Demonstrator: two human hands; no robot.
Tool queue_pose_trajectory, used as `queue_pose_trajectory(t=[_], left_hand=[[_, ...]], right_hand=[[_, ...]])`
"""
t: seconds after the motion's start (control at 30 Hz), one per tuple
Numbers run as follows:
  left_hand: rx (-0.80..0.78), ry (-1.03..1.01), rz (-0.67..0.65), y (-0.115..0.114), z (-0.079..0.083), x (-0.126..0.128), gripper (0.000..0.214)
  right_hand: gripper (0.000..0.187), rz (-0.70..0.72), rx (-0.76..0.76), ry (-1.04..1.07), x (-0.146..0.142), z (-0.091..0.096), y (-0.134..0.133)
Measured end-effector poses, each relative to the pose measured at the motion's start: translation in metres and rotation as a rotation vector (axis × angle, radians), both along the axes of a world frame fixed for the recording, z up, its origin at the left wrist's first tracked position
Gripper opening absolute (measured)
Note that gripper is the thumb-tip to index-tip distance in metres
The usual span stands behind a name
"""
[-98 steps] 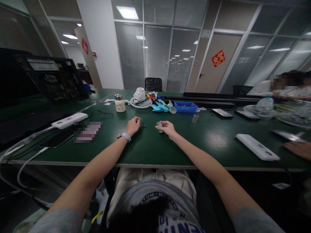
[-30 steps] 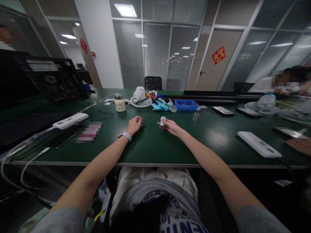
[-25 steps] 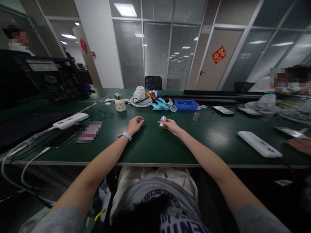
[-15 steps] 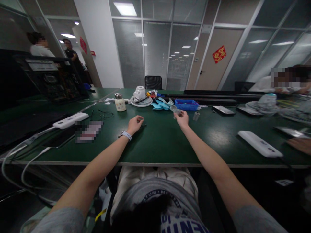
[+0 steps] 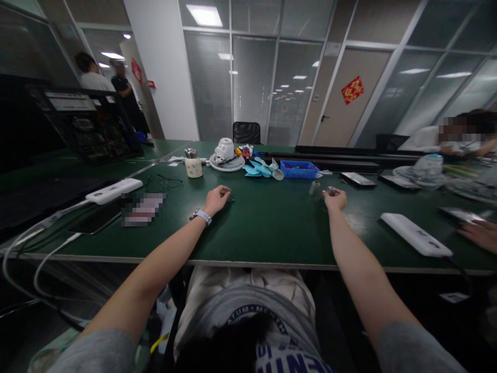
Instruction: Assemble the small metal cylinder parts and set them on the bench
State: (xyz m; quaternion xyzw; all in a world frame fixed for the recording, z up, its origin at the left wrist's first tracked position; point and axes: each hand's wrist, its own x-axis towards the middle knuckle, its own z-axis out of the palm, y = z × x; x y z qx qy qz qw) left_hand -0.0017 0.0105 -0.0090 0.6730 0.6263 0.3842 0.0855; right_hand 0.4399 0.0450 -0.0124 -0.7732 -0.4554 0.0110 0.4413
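Observation:
My right hand (image 5: 335,199) is closed around a small silvery metal cylinder (image 5: 331,190), with its top showing above the fingers. A similar metal cylinder (image 5: 314,187) stands upright on the green table just left of that hand. My left hand (image 5: 218,200), wearing a watch on the wrist, rests on the table with fingers curled and pinched together. A small dark piece (image 5: 232,200) shows beside its fingertips; whether the fingers grip anything is hidden. Beyond both hands lie light blue fan blades (image 5: 258,168) and a blue tray (image 5: 298,169) of small parts.
A white fan part (image 5: 225,155) and a cream bottle (image 5: 193,165) stand at the back. White power strips (image 5: 114,191) lie at left and right (image 5: 415,234). A phone (image 5: 95,217) and eyeglasses (image 5: 166,181) are at left. Another person's hand (image 5: 481,233) is far right.
My right hand has moved right, from beside the fan blades to past the standing cylinder, and now has a metal cylinder in its fingers. My left hand has stayed in place.

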Motion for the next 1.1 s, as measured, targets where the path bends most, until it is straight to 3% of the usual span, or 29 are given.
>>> queue_pose_trajectory(t=[0.13,0.2,0.27,0.33,0.4,0.47,0.6,0.83,1.0,1.1], left_hand=[[0.0,0.004,0.002,-0.001,0.001,0.001,0.024],[0.008,0.004,0.006,0.0,0.001,0.001,0.024],[0.019,0.003,0.017,0.001,0.0,0.001,0.024],[0.023,-0.002,0.031,0.003,-0.002,0.001,0.026],[0.02,-0.01,0.04,0.004,-0.002,0.0,0.026],[0.023,-0.02,0.045,0.004,-0.003,-0.002,0.027],[0.037,-0.025,0.046,0.004,-0.003,-0.002,0.026],[0.032,-0.012,0.043,0.005,-0.005,-0.002,0.025],[0.022,-0.016,0.049,0.002,-0.002,-0.001,0.026],[0.012,-0.018,0.05,0.001,-0.001,-0.001,0.027]], right_hand=[[0.051,-0.098,0.078,0.082,-0.003,0.006,-0.005],[0.053,-0.151,0.237,0.003,-0.016,0.016,-0.012],[0.049,-0.102,0.408,-0.115,-0.044,0.026,-0.019],[0.042,0.126,0.466,-0.214,-0.086,0.032,-0.025],[0.039,0.511,0.35,-0.29,-0.137,0.029,-0.03],[0.047,0.798,0.172,-0.361,-0.187,0.02,-0.036],[0.062,1.101,-0.108,-0.5,-0.248,0.002,-0.048],[0.071,1.213,-0.211,-0.582,-0.257,0.005,-0.05],[0.061,1.235,-0.146,-0.546,-0.259,0.002,-0.048],[0.055,1.208,-0.08,-0.522,-0.244,0.006,-0.043]])
